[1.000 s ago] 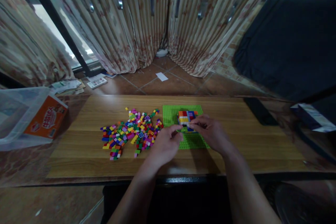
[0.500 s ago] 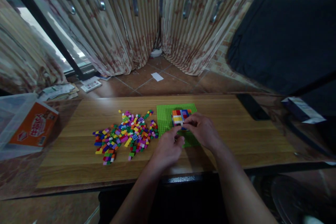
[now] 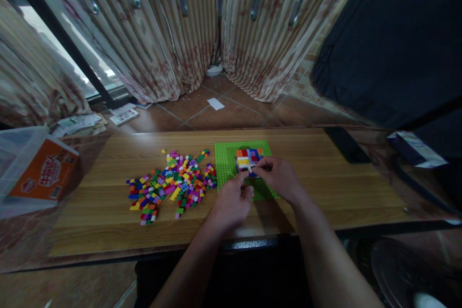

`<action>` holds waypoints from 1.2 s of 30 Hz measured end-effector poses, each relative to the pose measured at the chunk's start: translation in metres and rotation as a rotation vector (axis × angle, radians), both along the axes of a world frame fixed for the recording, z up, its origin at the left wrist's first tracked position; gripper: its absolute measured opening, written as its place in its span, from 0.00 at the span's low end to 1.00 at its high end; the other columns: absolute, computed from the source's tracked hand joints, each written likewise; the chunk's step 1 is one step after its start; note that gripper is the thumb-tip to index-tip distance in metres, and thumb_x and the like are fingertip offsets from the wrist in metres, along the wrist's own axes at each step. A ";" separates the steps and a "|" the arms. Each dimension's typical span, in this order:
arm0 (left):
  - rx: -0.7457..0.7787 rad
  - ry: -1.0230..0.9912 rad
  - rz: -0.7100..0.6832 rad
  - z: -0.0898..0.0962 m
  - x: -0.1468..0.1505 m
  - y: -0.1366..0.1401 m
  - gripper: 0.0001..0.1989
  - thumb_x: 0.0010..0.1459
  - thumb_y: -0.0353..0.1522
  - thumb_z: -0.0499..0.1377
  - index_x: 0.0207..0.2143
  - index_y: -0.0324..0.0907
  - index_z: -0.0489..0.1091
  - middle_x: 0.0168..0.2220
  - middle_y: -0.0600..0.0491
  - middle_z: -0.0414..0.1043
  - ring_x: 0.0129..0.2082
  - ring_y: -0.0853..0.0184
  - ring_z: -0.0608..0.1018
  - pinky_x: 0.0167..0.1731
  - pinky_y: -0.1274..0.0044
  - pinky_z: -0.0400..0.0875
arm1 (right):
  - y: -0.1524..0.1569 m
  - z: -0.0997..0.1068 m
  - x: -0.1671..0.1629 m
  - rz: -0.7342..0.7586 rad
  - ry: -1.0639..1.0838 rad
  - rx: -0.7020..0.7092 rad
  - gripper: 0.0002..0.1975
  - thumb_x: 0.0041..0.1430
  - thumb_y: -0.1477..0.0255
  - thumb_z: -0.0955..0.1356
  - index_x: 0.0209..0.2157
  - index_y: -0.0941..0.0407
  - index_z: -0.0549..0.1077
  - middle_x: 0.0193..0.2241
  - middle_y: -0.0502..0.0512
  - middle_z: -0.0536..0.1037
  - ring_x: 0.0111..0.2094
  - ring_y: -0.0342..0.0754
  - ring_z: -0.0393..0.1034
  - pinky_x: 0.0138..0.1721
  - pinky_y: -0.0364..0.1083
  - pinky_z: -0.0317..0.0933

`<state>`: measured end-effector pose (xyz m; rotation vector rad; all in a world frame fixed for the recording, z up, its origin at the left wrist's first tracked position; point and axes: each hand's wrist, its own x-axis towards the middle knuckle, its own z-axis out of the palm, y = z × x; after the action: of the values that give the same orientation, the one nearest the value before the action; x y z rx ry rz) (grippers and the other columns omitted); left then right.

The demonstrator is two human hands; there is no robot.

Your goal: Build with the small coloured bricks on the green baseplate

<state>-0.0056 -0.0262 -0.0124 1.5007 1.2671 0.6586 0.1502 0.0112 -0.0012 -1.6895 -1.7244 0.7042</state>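
Note:
A block of many-coloured building bricks (image 3: pixel 248 155) stands on a green studded baseplate (image 3: pixel 224 159). My left hand (image 3: pixel 234 199) is at its near left side, the index fingertip reaching the front edge of the bricks. The thumb of that hand is apart from the index finger, and nothing shows between them. My right hand (image 3: pixel 279 175) comes in from the right with thumb and index finger pinched together at the near right corner of the block. Whatever is in this pinch is too small and hidden to name. My hands cover part of the baseplate.
A loose pile of small coloured bricks (image 3: pixel 180 178) spreads over the wooden table (image 3: pixel 104 221) left of the baseplate. A dark phone-like slab (image 3: pixel 347 145) lies at the far right. Beyond the left edge are a clear plastic bin (image 3: pixel 21 142) and an orange box (image 3: pixel 45 173).
My right fingertips have shifted very slightly at the near edge of the block. My left hand stays almost in place, and the whole view has tilted a little.

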 end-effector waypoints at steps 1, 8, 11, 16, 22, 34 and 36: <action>0.002 0.002 -0.002 -0.001 0.000 0.000 0.27 0.56 0.32 0.51 0.59 0.37 0.62 0.32 0.48 0.75 0.26 0.67 0.72 0.26 0.76 0.64 | 0.000 -0.001 -0.001 -0.006 -0.004 -0.007 0.06 0.50 0.69 0.68 0.25 0.56 0.76 0.23 0.52 0.78 0.25 0.45 0.70 0.29 0.44 0.60; 0.014 0.026 0.005 -0.001 0.001 -0.001 0.27 0.57 0.33 0.51 0.59 0.37 0.61 0.36 0.45 0.76 0.32 0.64 0.76 0.32 0.74 0.68 | 0.001 0.000 -0.002 -0.017 0.003 -0.026 0.07 0.51 0.69 0.68 0.25 0.56 0.76 0.24 0.53 0.79 0.26 0.46 0.71 0.30 0.44 0.60; 0.013 0.023 0.003 0.000 0.002 -0.001 0.26 0.57 0.33 0.51 0.59 0.38 0.62 0.35 0.46 0.76 0.31 0.64 0.76 0.32 0.74 0.68 | 0.002 0.000 -0.002 -0.019 -0.008 -0.027 0.07 0.51 0.69 0.68 0.25 0.56 0.76 0.24 0.53 0.79 0.26 0.46 0.71 0.29 0.44 0.60; -0.001 0.034 0.007 0.000 0.002 -0.003 0.27 0.57 0.32 0.51 0.59 0.37 0.61 0.34 0.46 0.76 0.31 0.64 0.76 0.31 0.74 0.68 | 0.002 0.000 -0.002 -0.020 0.009 -0.036 0.07 0.50 0.68 0.69 0.24 0.56 0.76 0.23 0.52 0.78 0.24 0.45 0.70 0.28 0.44 0.60; 0.000 0.034 -0.014 0.003 0.003 -0.002 0.26 0.57 0.30 0.50 0.59 0.38 0.62 0.31 0.48 0.76 0.30 0.65 0.76 0.30 0.76 0.67 | 0.004 0.000 -0.002 -0.033 0.007 -0.091 0.07 0.49 0.68 0.68 0.23 0.56 0.75 0.19 0.50 0.75 0.22 0.45 0.69 0.26 0.44 0.59; 0.010 0.030 -0.009 0.007 0.001 -0.001 0.25 0.56 0.29 0.50 0.57 0.37 0.64 0.28 0.51 0.75 0.24 0.68 0.72 0.25 0.77 0.63 | 0.005 -0.002 0.007 0.059 0.085 -0.089 0.06 0.47 0.69 0.68 0.23 0.56 0.74 0.20 0.50 0.75 0.23 0.44 0.68 0.27 0.44 0.60; 0.022 0.007 -0.011 0.008 -0.001 0.000 0.23 0.56 0.29 0.50 0.55 0.38 0.67 0.28 0.51 0.74 0.23 0.69 0.71 0.25 0.78 0.63 | 0.006 -0.003 0.008 0.056 0.151 -0.126 0.07 0.48 0.67 0.68 0.24 0.57 0.74 0.20 0.50 0.75 0.21 0.44 0.67 0.25 0.43 0.60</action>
<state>-0.0061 -0.0265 -0.0041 1.5283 1.2599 0.6627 0.1587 0.0171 -0.0039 -1.6312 -1.6566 0.9590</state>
